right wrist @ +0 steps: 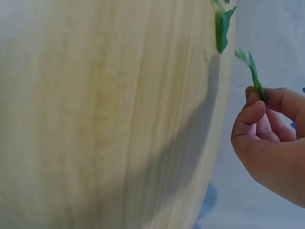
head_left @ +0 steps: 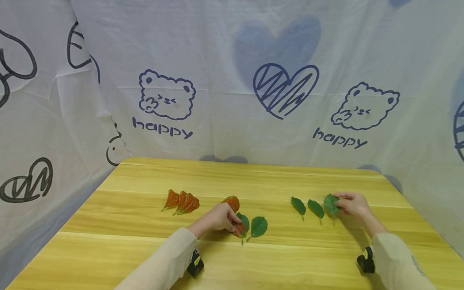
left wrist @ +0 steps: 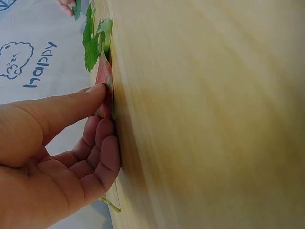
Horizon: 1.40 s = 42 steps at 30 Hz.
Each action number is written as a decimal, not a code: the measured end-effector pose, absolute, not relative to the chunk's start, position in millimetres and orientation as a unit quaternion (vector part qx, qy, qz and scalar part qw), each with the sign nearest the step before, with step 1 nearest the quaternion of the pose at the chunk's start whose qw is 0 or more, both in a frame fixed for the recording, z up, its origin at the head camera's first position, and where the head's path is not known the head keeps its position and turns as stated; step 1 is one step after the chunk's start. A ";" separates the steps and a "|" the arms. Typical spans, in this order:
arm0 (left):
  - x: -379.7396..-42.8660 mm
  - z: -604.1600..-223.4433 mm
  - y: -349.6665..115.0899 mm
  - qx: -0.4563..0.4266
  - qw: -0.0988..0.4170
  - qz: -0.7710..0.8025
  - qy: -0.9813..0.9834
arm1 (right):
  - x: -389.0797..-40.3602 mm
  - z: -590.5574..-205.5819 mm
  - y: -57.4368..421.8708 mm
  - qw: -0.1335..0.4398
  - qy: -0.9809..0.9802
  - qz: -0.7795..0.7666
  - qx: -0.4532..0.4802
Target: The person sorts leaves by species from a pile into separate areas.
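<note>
My left hand (head_left: 219, 217) pinches a red leaf (head_left: 239, 230) between thumb and fingers, low over the table. That red leaf (left wrist: 106, 71) overlaps one serrated green leaf (head_left: 244, 219) in the head view. Just right of it lies another serrated green leaf (head_left: 259, 226). A second red leaf (head_left: 233, 202) shows behind my left hand, partly hidden by it. On the right side, my right hand (head_left: 355, 204) holds a green leaf (head_left: 330, 204) by its edge between thumb and fingertips. The right wrist view shows this leaf (right wrist: 256, 78) raised off the table.
Several red leaves (head_left: 185, 203) lie overlapping at the left of the wooden table (head_left: 282, 266). Two slimmer green leaves, one farther left (head_left: 298, 206) and one nearer my right hand (head_left: 316, 209), lie in a row. A printed white cloth (head_left: 224, 100) hangs behind the table.
</note>
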State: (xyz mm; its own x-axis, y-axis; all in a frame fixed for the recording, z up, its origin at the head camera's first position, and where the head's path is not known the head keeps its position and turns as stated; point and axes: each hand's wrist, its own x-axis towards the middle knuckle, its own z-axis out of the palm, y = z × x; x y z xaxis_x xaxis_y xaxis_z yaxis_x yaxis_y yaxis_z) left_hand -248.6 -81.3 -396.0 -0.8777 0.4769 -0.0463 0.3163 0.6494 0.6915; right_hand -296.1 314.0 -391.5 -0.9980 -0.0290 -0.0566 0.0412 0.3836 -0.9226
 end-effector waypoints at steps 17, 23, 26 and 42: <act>-249.3 -397.9 -79.9 0.223 0.119 0.354 0.900 | -304.6 -402.8 323.9 0.054 0.880 -0.471 0.005; -250.4 -399.4 -80.1 0.224 0.120 0.358 0.899 | -302.8 -400.3 321.6 0.057 0.887 -0.459 0.010; -250.7 -399.5 -80.3 0.227 0.120 0.358 0.898 | -302.3 -399.6 319.7 0.059 0.887 -0.457 0.019; -250.3 -399.9 -81.5 0.223 0.128 0.373 0.891 | -296.3 -386.4 296.2 -0.040 0.935 -0.353 0.011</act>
State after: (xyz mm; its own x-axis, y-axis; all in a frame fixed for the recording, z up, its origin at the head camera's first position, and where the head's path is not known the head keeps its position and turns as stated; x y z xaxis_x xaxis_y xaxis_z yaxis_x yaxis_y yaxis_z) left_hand -250.3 -81.5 -399.9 -0.8674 0.4937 -0.0622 0.3022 0.6220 0.7223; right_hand -296.3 296.2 -386.4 -0.9966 0.0486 0.0668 -0.0078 0.7501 -0.6613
